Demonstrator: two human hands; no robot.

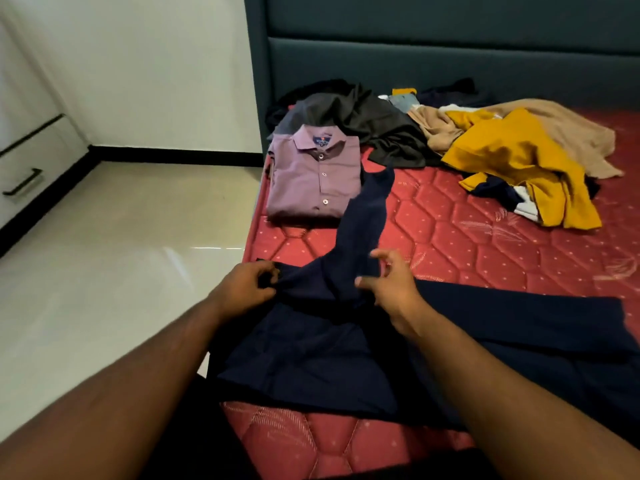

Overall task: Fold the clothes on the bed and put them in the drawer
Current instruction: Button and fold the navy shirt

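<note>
Mattress (pixel 485 244) edge — left grip (pixel 247 289) pinches navy garment (pixel 311 358).

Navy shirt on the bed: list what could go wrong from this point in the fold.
1. The navy shirt lies at the mattress edge; its near-left part could slide toward the floor.
2. One sleeve stretches up beside the folded purple shirt; pulling it back may drag and disturb that finished fold.
3. The left hand pinches the cloth, while the right hand looks open, so the fold may go uneven.
</note>
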